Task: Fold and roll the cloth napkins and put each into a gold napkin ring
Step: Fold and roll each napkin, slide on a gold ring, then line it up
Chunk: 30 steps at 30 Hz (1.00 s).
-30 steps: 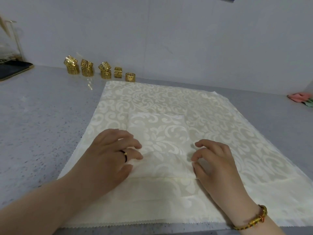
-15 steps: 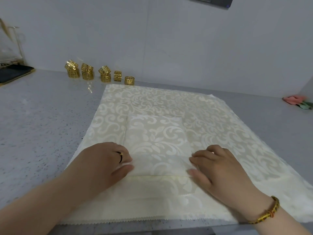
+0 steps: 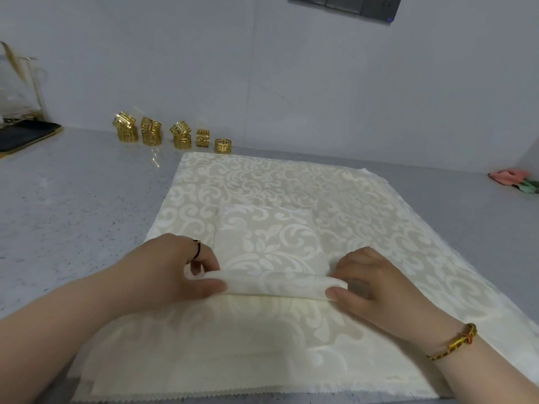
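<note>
At the bottom of the view both forearms are cut off by the frame, and the pinked near hem of a large cream damask cloth (image 3: 379, 217) runs partly out of sight. How many layers lie under that hem is hard to make out.

On the cloth lies a smaller folded cream damask napkin (image 3: 271, 243) with the same pale scroll pattern. Its near edge is turned up into a low roll. The left hand (image 3: 175, 269) pinches the roll's left end and the right hand (image 3: 376, 281) pinches its right end, thumbs in front. Most of the fingertips are hidden behind the fabric.

The cloth covers a grey speckled counter (image 3: 73, 199). At the wall stands a row of gold fretwork napkin rings (image 3: 180, 135), several stacked in twos with the upper one tilted. A dark tray (image 3: 26, 135) is cut off at the left, and a crumpled pink and green cloth (image 3: 507, 176) at the right.
</note>
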Motion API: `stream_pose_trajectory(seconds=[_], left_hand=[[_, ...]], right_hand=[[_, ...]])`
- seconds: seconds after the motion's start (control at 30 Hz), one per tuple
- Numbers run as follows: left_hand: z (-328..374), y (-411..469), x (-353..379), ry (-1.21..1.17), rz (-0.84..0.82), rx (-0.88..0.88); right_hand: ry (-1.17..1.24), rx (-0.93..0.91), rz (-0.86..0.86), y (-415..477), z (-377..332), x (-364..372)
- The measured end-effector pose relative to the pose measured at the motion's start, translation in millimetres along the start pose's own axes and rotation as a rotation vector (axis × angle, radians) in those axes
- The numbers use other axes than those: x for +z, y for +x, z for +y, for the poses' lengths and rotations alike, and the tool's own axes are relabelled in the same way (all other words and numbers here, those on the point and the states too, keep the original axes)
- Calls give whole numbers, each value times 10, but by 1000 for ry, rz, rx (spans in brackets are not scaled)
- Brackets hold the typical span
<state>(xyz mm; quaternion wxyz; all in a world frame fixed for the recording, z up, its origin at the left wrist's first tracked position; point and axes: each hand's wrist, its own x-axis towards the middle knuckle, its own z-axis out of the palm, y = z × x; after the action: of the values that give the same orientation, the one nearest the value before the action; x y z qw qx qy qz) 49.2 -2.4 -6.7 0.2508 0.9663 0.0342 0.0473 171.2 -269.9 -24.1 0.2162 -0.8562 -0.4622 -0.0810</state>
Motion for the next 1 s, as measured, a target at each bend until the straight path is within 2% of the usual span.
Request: stream_pose_trajectory(seconds=[0.13,0.2,0.33,0.4,0.53,0.63,0.7,0.8,0.9,1.0], left_hand=[[-61,171,3,-209,-9,-119],[-70,266,-6,-293,-39,-177],[-136,433,31,-375,23,-254],[-175,474,107,-337,90,-243],[-149,436,208,-210,234,-174],[-186,417,206,-145,350,-110],[-243,407,191,-80,356,45],[-355,372,176,70,250,224],[-449,381,180,58,189,219],[-496,366,199,24,115,212]], right_hand=[[236,323,-185,130,-7,-39],[288,423,-214,231,2,-46],[276,550,-245,406,-10,-7],[185,573,-168,459,-17,49],[1,498,38,470,-30,144],[72,413,143,450,13,157],[128,289,186,435,59,182],[201,80,116,391,149,180],[330,105,-45,334,172,55],[297,120,-199,295,185,-6]])
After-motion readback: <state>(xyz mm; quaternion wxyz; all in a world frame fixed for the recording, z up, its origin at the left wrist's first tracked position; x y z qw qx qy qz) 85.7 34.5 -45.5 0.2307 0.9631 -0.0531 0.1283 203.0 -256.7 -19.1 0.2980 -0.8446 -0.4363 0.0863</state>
